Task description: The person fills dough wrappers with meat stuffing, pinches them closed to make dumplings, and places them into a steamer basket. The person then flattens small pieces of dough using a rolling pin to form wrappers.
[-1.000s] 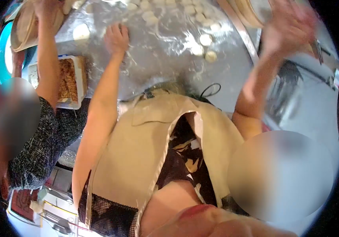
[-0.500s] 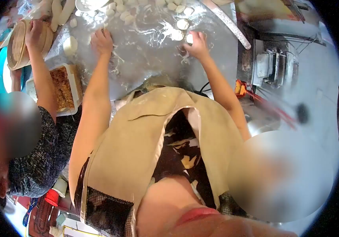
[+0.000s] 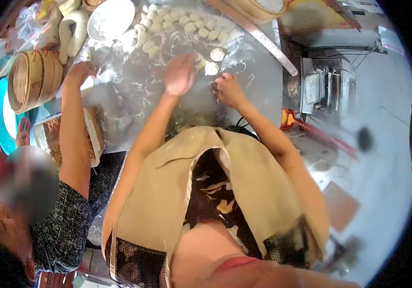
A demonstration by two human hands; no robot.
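Over the floured metal table [image 3: 134,113], my left hand [image 3: 179,76] shows its back, its fingers smeared by motion. Just right of it, my right hand [image 3: 231,90] is low over the tabletop with curled fingers; whatever may be in them is hidden. Beyond both hands lie two round dough pieces, a nearer one [image 3: 211,68] and a farther one [image 3: 217,54]. Several small dough balls [image 3: 167,18] spread across the back of the table beside a white bowl [image 3: 112,20].
A co-worker's hand [image 3: 80,73] reaches over the table at left, near a bamboo steamer [image 3: 25,79]. Below it stands a tray of brown filling [image 3: 52,137]. A long floured stick [image 3: 263,41] slants along the right, near another steamer [image 3: 256,10].
The view has tilted, showing more of the table's back. My left hand has moved right, close to my right hand, which has drawn nearer my body. The co-worker's hand has left the steamer.
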